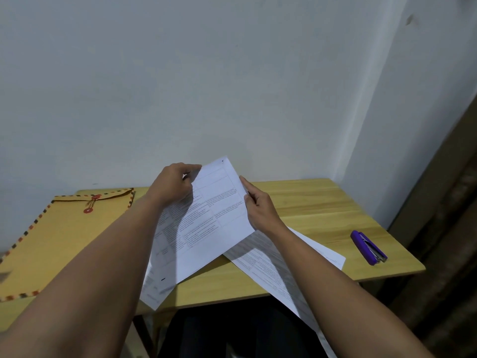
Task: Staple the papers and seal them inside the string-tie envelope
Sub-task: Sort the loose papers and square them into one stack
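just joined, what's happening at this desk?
A person is holding a printed white sheet of paper up over the light wooden table, the left hand gripping its top edge and the right hand pinching its right edge. More printed white sheets lie loose under it, some hanging over the near edge. The purple stapler sits untouched at the right. The brown string-tie envelope lies at the left with its flap down. Nothing looks stapled yet.
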